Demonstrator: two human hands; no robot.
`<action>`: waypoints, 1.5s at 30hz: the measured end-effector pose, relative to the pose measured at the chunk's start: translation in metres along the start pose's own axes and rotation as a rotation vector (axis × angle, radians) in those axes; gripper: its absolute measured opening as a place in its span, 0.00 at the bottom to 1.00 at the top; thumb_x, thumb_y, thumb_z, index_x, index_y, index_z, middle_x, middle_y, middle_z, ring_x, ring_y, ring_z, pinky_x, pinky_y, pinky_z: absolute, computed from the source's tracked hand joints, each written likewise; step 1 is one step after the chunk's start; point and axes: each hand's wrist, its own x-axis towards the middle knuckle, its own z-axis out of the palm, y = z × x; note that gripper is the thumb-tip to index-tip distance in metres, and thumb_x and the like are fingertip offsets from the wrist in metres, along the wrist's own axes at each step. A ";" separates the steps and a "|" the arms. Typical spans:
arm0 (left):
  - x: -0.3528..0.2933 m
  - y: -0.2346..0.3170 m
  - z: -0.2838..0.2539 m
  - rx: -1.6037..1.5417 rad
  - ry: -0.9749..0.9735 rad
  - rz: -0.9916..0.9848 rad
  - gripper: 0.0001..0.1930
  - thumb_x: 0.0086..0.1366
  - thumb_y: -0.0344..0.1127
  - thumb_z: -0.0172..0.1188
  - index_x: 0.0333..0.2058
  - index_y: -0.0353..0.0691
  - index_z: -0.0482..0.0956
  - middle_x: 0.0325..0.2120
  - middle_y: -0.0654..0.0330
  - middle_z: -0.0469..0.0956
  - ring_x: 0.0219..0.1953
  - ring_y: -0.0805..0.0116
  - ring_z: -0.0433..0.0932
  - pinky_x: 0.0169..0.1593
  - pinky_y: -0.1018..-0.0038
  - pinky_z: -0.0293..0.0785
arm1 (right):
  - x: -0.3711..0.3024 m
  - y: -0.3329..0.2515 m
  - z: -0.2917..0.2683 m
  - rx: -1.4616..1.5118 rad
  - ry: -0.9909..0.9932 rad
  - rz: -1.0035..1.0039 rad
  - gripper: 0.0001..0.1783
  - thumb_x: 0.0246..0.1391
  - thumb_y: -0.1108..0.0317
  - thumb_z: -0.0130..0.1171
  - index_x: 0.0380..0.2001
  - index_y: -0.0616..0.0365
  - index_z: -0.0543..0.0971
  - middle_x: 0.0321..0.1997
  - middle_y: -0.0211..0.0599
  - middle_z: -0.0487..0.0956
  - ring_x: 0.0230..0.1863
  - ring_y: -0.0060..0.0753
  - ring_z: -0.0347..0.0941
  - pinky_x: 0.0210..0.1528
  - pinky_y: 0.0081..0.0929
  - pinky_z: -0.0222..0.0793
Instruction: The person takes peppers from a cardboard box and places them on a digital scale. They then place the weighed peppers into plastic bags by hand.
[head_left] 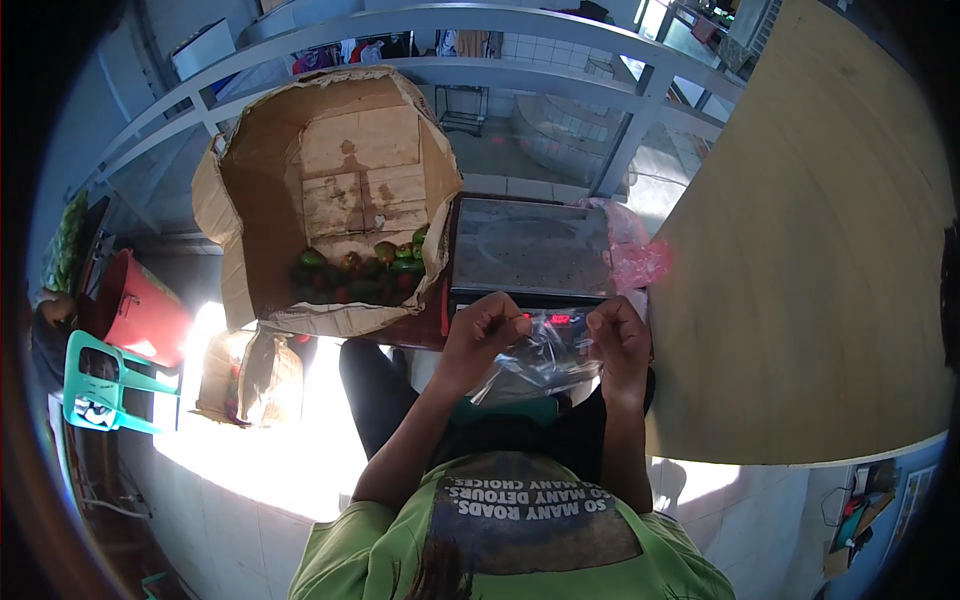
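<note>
In front of my lap I hold a clear plastic bag (535, 368) between my two hands. The fingers of my left hand (480, 335) are pinched at its upper left edge, and my right hand (620, 345) pinches its right side. Just beyond the bag is a weighing scale (530, 245) with a flat, dull metal plate and a red lit display (560, 320) partly seen through the plastic. To the left stands a large open cardboard box (235, 255), with several green and reddish vegetables or fruits (385, 265) heaped at its near end.
A pink plastic bag (635, 250) lies against the scale's right side. A big curved wooden panel (800, 260) fills the right. On the floor at left are a smaller carton (270, 385), a turquoise plastic chair (120, 370) and a red bucket (145, 310). A railing (500, 70) runs behind.
</note>
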 end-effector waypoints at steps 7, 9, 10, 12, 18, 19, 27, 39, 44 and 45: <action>-0.002 0.002 0.002 0.129 0.043 -0.020 0.11 0.58 0.32 0.54 0.20 0.35 0.67 0.16 0.66 0.63 0.21 0.82 0.58 0.25 0.82 0.56 | -0.001 0.002 -0.003 0.089 -0.027 -0.028 0.12 0.54 0.66 0.50 0.20 0.57 0.67 0.16 0.22 0.64 0.14 0.10 0.55 0.18 0.14 0.56; -0.002 0.006 0.003 0.150 0.058 -0.048 0.09 0.58 0.31 0.54 0.21 0.35 0.68 0.17 0.66 0.63 0.22 0.81 0.60 0.26 0.82 0.57 | -0.001 0.004 0.001 0.113 0.012 -0.025 0.13 0.55 0.66 0.49 0.18 0.58 0.67 0.15 0.23 0.64 0.14 0.12 0.55 0.19 0.15 0.56; -0.001 0.006 0.003 0.150 0.057 -0.047 0.09 0.58 0.31 0.54 0.21 0.35 0.68 0.17 0.66 0.63 0.22 0.81 0.60 0.26 0.82 0.57 | 0.000 0.003 0.002 0.112 0.013 -0.026 0.13 0.55 0.66 0.49 0.18 0.58 0.67 0.15 0.23 0.64 0.14 0.12 0.55 0.19 0.15 0.56; 0.002 0.007 0.002 0.160 0.028 0.060 0.07 0.59 0.31 0.52 0.23 0.36 0.68 0.20 0.69 0.66 0.24 0.84 0.60 0.27 0.83 0.57 | 0.002 0.002 0.006 -0.010 0.066 -0.068 0.13 0.55 0.65 0.49 0.18 0.58 0.67 0.14 0.24 0.63 0.14 0.12 0.56 0.19 0.14 0.56; 0.001 0.004 0.000 0.164 0.017 0.106 0.07 0.58 0.30 0.52 0.23 0.35 0.69 0.20 0.68 0.66 0.24 0.83 0.62 0.27 0.83 0.58 | -0.002 0.008 -0.002 -0.012 -0.046 -0.055 0.13 0.55 0.65 0.49 0.19 0.58 0.69 0.14 0.24 0.64 0.16 0.12 0.58 0.19 0.14 0.55; 0.000 0.002 0.001 0.165 0.021 0.105 0.07 0.58 0.30 0.52 0.23 0.35 0.69 0.20 0.68 0.66 0.24 0.83 0.62 0.27 0.83 0.58 | -0.004 0.008 -0.003 -0.012 -0.050 -0.053 0.13 0.55 0.65 0.49 0.19 0.58 0.69 0.14 0.24 0.64 0.16 0.12 0.58 0.19 0.14 0.55; -0.004 0.010 0.009 0.518 -0.109 0.100 0.08 0.55 0.34 0.56 0.25 0.35 0.72 0.16 0.61 0.66 0.19 0.71 0.65 0.24 0.76 0.62 | -0.003 -0.018 -0.008 -0.483 -0.039 -0.360 0.07 0.50 0.68 0.53 0.24 0.61 0.72 0.19 0.28 0.69 0.23 0.21 0.66 0.29 0.20 0.62; -0.003 0.004 -0.005 -0.005 -0.127 -0.108 0.04 0.55 0.31 0.57 0.27 0.38 0.72 0.22 0.69 0.70 0.26 0.84 0.65 0.29 0.85 0.61 | -0.008 0.009 -0.009 -0.312 -0.367 0.044 0.06 0.48 0.70 0.55 0.25 0.62 0.73 0.19 0.26 0.69 0.22 0.14 0.62 0.24 0.16 0.56; -0.003 0.000 -0.006 -0.057 -0.102 -0.117 0.06 0.56 0.31 0.57 0.26 0.36 0.71 0.20 0.70 0.67 0.24 0.85 0.62 0.27 0.84 0.59 | -0.009 0.003 -0.007 -0.332 -0.346 0.016 0.05 0.48 0.71 0.55 0.25 0.62 0.73 0.20 0.27 0.70 0.23 0.15 0.63 0.26 0.17 0.58; -0.003 -0.001 -0.006 -0.019 -0.099 -0.121 0.05 0.55 0.31 0.57 0.27 0.37 0.72 0.21 0.70 0.69 0.25 0.85 0.65 0.28 0.84 0.61 | -0.010 0.000 -0.004 -0.332 -0.348 0.005 0.05 0.48 0.72 0.55 0.25 0.62 0.73 0.20 0.27 0.70 0.23 0.15 0.63 0.26 0.17 0.58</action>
